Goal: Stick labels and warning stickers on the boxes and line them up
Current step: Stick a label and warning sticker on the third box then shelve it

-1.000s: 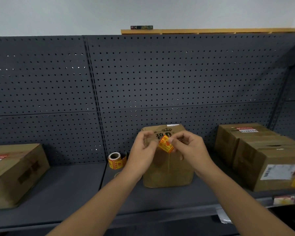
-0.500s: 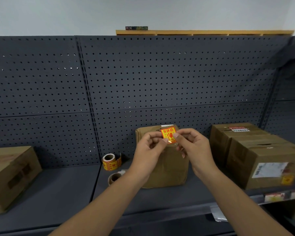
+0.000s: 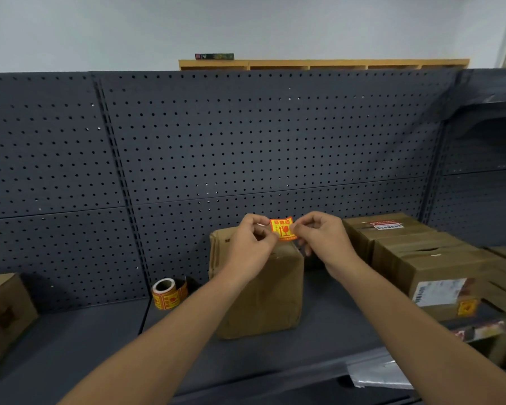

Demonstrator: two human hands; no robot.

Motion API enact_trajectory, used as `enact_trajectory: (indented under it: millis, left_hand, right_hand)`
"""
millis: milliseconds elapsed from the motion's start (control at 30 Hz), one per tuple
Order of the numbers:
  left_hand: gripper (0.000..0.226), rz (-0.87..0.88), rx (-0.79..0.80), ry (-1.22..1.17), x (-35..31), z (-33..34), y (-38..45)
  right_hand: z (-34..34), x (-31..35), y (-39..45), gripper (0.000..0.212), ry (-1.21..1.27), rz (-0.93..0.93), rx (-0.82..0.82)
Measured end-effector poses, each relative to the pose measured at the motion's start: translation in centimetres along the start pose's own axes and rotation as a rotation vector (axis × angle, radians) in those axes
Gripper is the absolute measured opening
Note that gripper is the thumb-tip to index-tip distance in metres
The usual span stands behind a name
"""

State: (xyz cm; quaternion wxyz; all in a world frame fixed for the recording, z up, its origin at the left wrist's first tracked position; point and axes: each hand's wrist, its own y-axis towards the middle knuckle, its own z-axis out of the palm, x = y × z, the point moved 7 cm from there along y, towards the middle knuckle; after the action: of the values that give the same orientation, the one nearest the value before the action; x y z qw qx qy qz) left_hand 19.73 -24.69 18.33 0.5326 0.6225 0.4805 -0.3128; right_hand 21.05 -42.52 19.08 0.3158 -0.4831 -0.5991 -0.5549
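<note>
From my head camera, my left hand (image 3: 253, 239) and right hand (image 3: 319, 238) each pinch a side edge of an orange fragile-warning sticker (image 3: 283, 228), held up flat in the air just above the top of the middle cardboard box (image 3: 259, 290). It is not yet stuck down. That box shows no label or sticker on the faces I can see, so it seems the one in hand.

At three o'clock, two boxes stand touching: the nearer one (image 3: 438, 282) already carries a white shipping label and an orange sticker, the rear one (image 3: 389, 232) a red-and-white label on top. At nine o'clock sits the sticker roll (image 3: 168, 293); farther left another box (image 3: 3, 314) stands apart, still to be lined up, I judge.
</note>
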Motion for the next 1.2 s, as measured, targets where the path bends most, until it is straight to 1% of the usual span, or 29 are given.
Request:
enact_trajectory:
  millis: [100,200,300,433,567,967,1200]
  left_hand:
    - [0.016,-0.011,0.006,0.038,0.8,0.7,1.3]
    - [0.013,0.018,-0.01,0.12,1.3,0.7,2.2]
    - [0.015,0.052,-0.008,0.253,1.8,0.8,2.4]
    - [0.017,0.043,0.016,0.456,3.0,1.1,2.6]
    - [0.018,0.11,-0.001,0.662,2.7,1.4,2.2]
    - [0.019,0.044,0.064,0.633,3.2,2.2,2.2]
    - [0.016,0.075,0.11,0.646,3.5,2.8,2.2]
  right_hand:
    - [-0.2,-0.8,0.9,0.006,-0.02,0.049,0.015]
    - [0.0,-2.0,1.6,0.005,-0.026,0.099,0.045]
    - [0.4,-3.1,2.0,0.004,-0.073,0.125,0.069]
    - [0.9,-4.4,2.1,0.005,-0.151,0.159,0.097]
    - [1.0,-5.0,2.3,0.005,-0.205,0.183,0.092]
    - [0.9,-5.0,1.9,0.008,-0.282,0.174,0.075]
    - [0.9,-4.6,1.8,0.007,-0.391,0.166,0.094]
